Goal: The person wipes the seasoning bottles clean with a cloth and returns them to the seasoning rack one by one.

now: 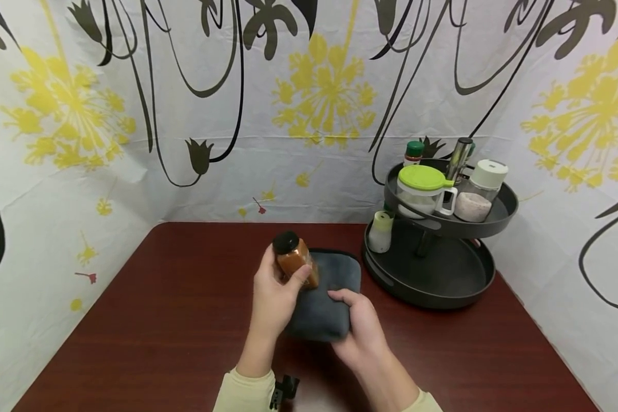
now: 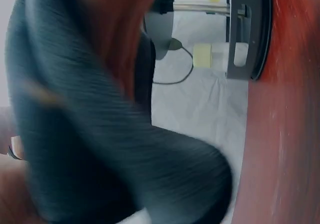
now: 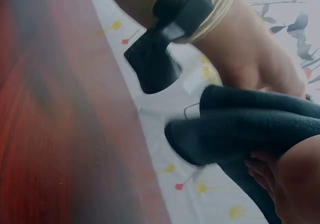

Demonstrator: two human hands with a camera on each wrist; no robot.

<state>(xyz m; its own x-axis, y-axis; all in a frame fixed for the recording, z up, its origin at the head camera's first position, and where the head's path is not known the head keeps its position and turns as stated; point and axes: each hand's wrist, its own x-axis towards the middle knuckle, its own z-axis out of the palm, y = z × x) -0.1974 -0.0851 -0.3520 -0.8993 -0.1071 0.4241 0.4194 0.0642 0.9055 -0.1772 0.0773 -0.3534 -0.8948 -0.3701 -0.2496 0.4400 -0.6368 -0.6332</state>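
Note:
My left hand (image 1: 273,300) grips a spice jar (image 1: 294,260) with a black cap and orange-brown contents, tilted, its lower end against a folded dark blue-grey cloth (image 1: 321,315). The cloth is held by my right hand (image 1: 363,332), thumb on top and the other fingers underneath. Both hands are above the table, near its middle. In the left wrist view the cloth (image 2: 165,164) is blurred and covers much of the frame; the jar cannot be made out there. From the right wrist view, the folded cloth (image 3: 225,134) shows its layers, with right-hand fingers (image 3: 262,169) under it.
A black two-tier turntable rack (image 1: 427,294) stands at the back right of the red-brown table (image 1: 185,320). Its upper tier bears a lime-lidded pot (image 1: 422,191), a white-capped jar (image 1: 481,191) and other bottles. A pale-capped shaker (image 1: 381,232) sits on the lower tier. Patterned sheets hang behind.

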